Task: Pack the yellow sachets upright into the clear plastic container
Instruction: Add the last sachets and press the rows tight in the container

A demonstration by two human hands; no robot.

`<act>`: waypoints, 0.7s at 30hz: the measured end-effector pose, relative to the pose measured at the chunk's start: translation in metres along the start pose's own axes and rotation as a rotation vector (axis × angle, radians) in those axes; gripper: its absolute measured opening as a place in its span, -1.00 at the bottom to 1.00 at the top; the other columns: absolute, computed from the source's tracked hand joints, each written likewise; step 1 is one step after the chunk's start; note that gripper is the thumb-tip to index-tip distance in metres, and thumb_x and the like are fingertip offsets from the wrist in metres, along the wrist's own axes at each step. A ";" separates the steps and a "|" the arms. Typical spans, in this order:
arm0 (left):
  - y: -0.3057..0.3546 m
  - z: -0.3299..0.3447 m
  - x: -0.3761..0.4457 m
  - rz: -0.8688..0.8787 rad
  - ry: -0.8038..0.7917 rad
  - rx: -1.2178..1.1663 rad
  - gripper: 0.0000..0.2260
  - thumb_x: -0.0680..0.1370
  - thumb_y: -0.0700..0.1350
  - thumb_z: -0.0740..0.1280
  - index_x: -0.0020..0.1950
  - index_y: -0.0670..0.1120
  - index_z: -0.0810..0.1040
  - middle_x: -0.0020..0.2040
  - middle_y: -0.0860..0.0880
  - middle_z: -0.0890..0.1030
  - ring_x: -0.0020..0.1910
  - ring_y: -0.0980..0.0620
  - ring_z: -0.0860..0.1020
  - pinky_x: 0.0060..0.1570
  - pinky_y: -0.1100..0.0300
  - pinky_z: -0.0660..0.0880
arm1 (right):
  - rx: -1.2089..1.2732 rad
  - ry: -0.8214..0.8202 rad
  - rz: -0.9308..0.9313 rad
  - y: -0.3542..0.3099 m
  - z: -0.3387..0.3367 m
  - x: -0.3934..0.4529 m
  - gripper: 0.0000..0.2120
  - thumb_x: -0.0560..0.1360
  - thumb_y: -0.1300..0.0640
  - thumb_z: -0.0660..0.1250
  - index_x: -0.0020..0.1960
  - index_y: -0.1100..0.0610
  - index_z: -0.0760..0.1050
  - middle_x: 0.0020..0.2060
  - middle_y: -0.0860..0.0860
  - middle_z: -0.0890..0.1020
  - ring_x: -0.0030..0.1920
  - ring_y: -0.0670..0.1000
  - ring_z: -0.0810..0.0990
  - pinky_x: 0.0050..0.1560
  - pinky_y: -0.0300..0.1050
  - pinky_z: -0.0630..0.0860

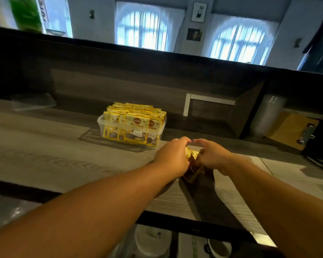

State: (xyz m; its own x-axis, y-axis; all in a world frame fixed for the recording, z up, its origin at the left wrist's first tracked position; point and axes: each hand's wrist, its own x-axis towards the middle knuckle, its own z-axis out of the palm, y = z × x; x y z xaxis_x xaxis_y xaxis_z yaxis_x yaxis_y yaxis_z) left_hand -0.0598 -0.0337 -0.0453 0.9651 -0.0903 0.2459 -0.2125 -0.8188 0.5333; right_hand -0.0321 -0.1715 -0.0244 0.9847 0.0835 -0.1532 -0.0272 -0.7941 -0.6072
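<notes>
While both the left hand (172, 155) and right hand (212, 155) grip a sachet bundle (191, 161) near the counter's (45, 146) front edge, the crammed container (131, 132) may crumple or tip newcomers.

The grey wood-grain counter (45, 155) carries a clear plastic container (131, 140) filled with yellow sachets (136, 120) standing upright. A clear lid (33, 101) lies flat on the far left of it. At the far right, a brown clipboard (292, 130) rests near the wall.
</notes>
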 end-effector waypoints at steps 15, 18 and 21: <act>-0.050 -0.068 -0.041 -0.051 0.137 -0.211 -0.51 0.54 -0.18 0.44 0.43 0.04 0.38 0.26 0.00 0.54 0.29 -0.01 0.50 0.24 0.04 0.51 | 0.017 0.104 -0.264 -0.063 0.017 -0.035 -0.89 0.60 0.09 0.32 -0.07 -0.02 0.58 -0.19 -0.05 0.63 -0.18 -0.10 0.57 -0.28 -0.24 0.39; -0.068 -0.097 -0.039 -0.064 0.206 -0.242 -0.64 0.55 -0.22 0.40 0.30 0.03 0.44 0.13 0.04 0.56 0.18 0.02 0.54 0.15 0.02 0.57 | 0.075 0.259 -0.384 -0.086 0.017 -0.032 -0.92 0.60 0.12 0.32 0.00 -0.05 0.55 -0.14 -0.11 0.61 -0.12 -0.14 0.59 -0.25 -0.29 0.43; -0.086 -0.130 -0.032 -0.076 0.311 -0.209 -0.70 0.55 -0.27 0.35 0.23 0.01 0.47 0.03 0.05 0.53 0.06 0.03 0.52 0.02 0.08 0.56 | 0.167 0.398 -0.459 -0.113 0.020 -0.023 -0.88 0.60 0.12 0.32 0.08 -0.08 0.51 -0.10 -0.14 0.58 -0.10 -0.15 0.58 -0.23 -0.31 0.47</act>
State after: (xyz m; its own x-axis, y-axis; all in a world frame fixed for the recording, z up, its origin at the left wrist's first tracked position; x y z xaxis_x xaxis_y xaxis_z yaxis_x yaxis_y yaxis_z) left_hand -0.0921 0.1135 0.0066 0.8933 0.1691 0.4164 -0.1999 -0.6803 0.7051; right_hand -0.0555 -0.0717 0.0318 0.8904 0.1374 0.4340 0.4183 -0.6233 -0.6607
